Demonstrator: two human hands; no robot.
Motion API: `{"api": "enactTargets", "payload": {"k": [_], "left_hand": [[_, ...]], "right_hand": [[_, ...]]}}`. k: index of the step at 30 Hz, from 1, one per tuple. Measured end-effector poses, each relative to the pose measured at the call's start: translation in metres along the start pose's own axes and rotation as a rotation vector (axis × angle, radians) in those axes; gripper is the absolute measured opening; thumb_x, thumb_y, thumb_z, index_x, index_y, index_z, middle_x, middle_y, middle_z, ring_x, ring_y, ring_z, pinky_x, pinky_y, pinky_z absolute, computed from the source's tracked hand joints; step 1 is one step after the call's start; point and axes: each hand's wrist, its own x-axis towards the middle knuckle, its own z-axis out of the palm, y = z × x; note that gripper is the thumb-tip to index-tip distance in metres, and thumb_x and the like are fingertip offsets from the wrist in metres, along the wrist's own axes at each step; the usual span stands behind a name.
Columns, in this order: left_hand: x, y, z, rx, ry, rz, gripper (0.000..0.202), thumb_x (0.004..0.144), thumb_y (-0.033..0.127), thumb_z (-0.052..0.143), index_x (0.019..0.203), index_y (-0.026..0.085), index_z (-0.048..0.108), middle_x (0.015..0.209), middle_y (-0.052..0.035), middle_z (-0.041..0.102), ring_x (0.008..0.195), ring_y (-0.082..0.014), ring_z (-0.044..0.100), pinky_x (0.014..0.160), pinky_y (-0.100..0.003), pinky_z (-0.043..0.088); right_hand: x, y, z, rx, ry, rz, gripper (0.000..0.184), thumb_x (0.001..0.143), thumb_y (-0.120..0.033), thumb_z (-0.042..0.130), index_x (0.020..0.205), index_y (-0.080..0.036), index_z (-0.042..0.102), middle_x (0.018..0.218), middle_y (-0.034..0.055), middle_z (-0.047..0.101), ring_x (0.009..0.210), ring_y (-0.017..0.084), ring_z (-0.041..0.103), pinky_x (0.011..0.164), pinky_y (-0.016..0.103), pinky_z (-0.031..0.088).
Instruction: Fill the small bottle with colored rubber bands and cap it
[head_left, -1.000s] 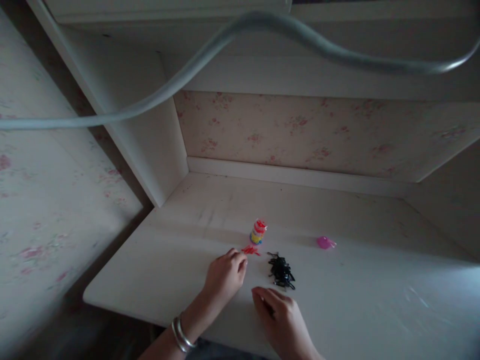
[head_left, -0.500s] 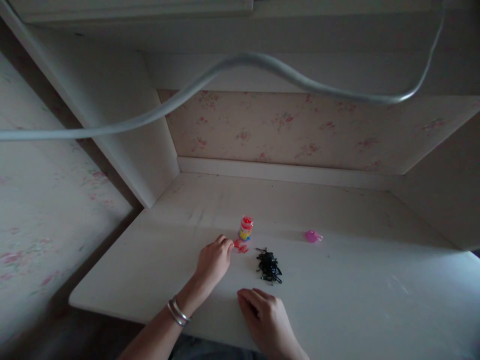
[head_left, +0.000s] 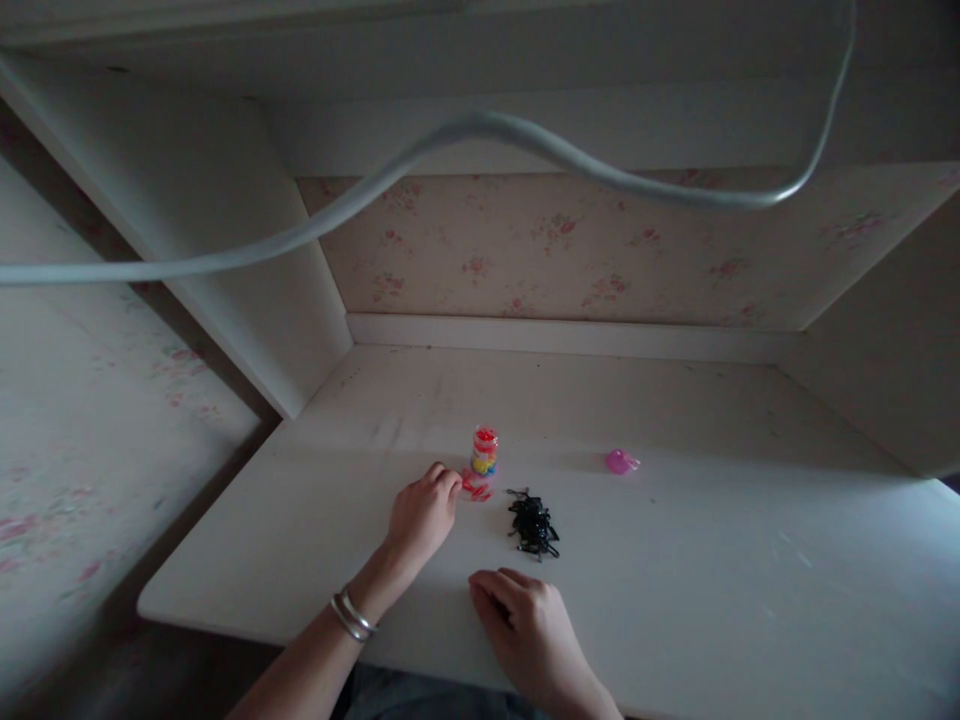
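Dim light lies on a white worktop [head_left: 712,570] set in an alcove, with flowered wallpaper [head_left: 570,250] at the back. From my remote seat I see the left hand [head_left: 421,512] stretched toward the middle of the worktop. Its fingers are bunched and their tips are at the red bands [head_left: 477,490], but I cannot tell whether it pinches one. The right hand [head_left: 525,625] rests near the front edge with its fingers curled under. I cannot tell if anything sits inside it.

I count one jar [head_left: 484,452], upright just behind the red bands, with colours showing through it. One black pile [head_left: 532,525] lies just right of the red bands, and one pink piece [head_left: 621,461] lies further off toward the right edge. Two bangles [head_left: 351,616] ring the left wrist.

The red bands are too small and blurred to count, and the black pile is one tangle. One grey cable [head_left: 480,130] crosses overhead, cut off at the left and at the top. The bottom of the view cuts off both forearms.
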Motion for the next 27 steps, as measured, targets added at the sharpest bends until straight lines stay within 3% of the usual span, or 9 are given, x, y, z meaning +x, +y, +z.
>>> {"api": "enactTargets", "payload": {"k": [15,27], "left_hand": [[-0.006,-0.013,0.008,-0.089,0.104,0.051,0.016,0.098,0.026,0.037,0.096,0.020,0.051,0.097,-0.0026,0.059,0.080,-0.0166,0.064,0.063,-0.025,0.043],[-0.011,-0.010,-0.002,-0.269,0.175,0.052,0.020,0.098,0.029,0.036,0.092,0.020,0.053,0.091,-0.0037,0.060,0.079,-0.0179,0.063,0.068,-0.027,0.046]], "right_hand": [[0.001,0.001,-0.001,0.009,-0.009,0.002,0.035,0.097,-0.031,0.037,0.088,-0.022,0.071,0.072,0.0026,0.066,0.063,0.010,0.061,0.061,0.016,0.039],[-0.001,0.005,0.003,0.008,0.018,-0.016,0.033,0.097,-0.029,0.039,0.089,-0.023,0.070,0.072,0.0020,0.066,0.062,0.009,0.060,0.060,0.015,0.038]]}}
